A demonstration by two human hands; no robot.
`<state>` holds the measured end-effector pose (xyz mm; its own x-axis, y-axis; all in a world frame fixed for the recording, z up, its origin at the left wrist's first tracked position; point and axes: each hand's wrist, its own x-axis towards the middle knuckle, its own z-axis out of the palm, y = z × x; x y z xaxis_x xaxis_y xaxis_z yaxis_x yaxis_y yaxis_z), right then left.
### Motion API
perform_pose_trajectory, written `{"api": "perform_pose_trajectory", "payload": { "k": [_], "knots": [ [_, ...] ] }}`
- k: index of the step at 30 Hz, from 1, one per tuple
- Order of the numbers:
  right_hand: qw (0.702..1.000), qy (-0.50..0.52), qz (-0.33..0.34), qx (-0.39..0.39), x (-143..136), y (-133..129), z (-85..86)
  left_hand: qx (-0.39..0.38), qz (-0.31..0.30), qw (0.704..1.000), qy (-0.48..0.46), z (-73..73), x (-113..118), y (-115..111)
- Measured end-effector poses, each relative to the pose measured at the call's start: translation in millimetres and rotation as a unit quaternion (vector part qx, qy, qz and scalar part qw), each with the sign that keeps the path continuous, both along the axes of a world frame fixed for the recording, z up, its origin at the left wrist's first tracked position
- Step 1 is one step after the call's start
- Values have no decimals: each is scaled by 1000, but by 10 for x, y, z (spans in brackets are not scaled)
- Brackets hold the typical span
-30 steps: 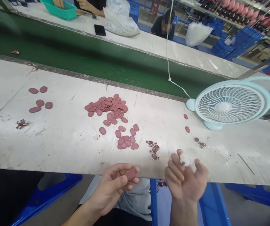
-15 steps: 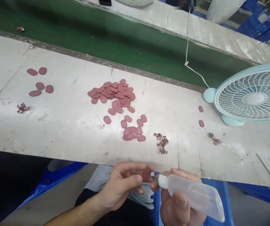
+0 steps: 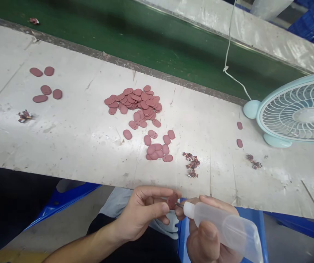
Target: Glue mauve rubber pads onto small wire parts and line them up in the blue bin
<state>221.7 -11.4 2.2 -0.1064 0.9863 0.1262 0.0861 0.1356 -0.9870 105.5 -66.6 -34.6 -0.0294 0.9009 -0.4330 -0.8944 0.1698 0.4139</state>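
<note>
Between the thumb and fingers of my left hand (image 3: 143,213) is a reddish-brown oval disc (image 3: 172,201), held just beyond the table's front edge. My right hand (image 3: 211,233) is wrapped around a translucent squeeze bottle (image 3: 228,228) with a white cap. The bottle's thin metal nozzle (image 3: 179,205) points left, its tip at or very near the disc; whether they touch I cannot tell. On the table ahead lies a heap of similar oval discs (image 3: 135,100), with a smaller cluster (image 3: 157,150) nearer to me. Beside that cluster sit small dark red and white pieces (image 3: 192,164).
A pale blue fan (image 3: 305,113) stands at the right, its white cord (image 3: 228,54) crossing the green channel (image 3: 118,33) behind the table (image 3: 85,146). Several more discs (image 3: 45,90) lie at the left. Under the right hand is a blue stool or bin (image 3: 255,219).
The view has tilted slightly, so the tabletop things appear shifted up and to the right. Both hands keep their grips, the nozzle tip still by the disc.
</note>
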Motion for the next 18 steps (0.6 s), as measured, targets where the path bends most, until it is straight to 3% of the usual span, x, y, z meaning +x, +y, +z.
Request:
{"api": "perform_pose_trajectory", "payload": {
  "k": [18],
  "knots": [
    [996,77,40,-1,11,34,69,-6,-4,1000,-18,22,-31,18]
  ]
}}
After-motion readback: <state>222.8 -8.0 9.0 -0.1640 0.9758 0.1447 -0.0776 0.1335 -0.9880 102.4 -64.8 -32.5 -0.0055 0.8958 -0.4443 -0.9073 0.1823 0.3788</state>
